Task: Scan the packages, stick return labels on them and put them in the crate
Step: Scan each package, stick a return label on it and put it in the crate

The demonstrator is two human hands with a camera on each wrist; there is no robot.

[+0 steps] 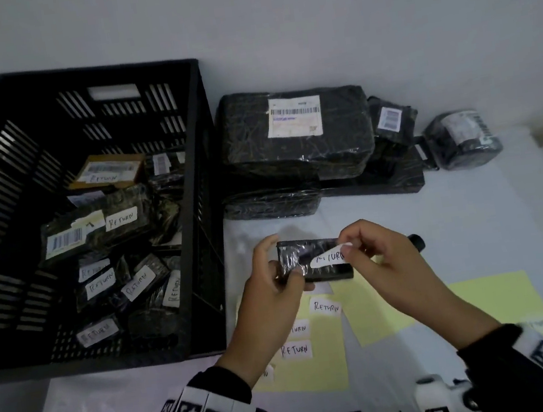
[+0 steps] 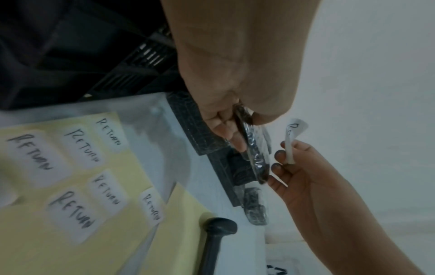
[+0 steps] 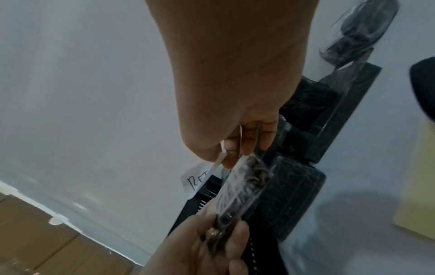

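My left hand point(image 1: 280, 270) grips the left end of a small flat black wrapped package point(image 1: 319, 261), held above the table. My right hand point(image 1: 360, 246) pinches a white RETURN label point(image 1: 328, 256) by its right end, its free end over the package's top face. In the left wrist view the label point(image 2: 292, 137) stands curled, apart from the package point(image 2: 255, 156). In the right wrist view the label point(image 3: 196, 179) hangs beside the package point(image 3: 242, 188). The black slatted crate point(image 1: 198, 187) at the left holds several labelled packages point(image 1: 100, 225).
Yellow backing sheets point(image 1: 483, 302) with several RETURN stickers point(image 1: 325, 307) lie under my hands. Several black wrapped packages point(image 1: 295, 133) are stacked behind, with a round one point(image 1: 465, 138) at the right. A black scanner handle point(image 2: 214, 241) lies by the sheets.
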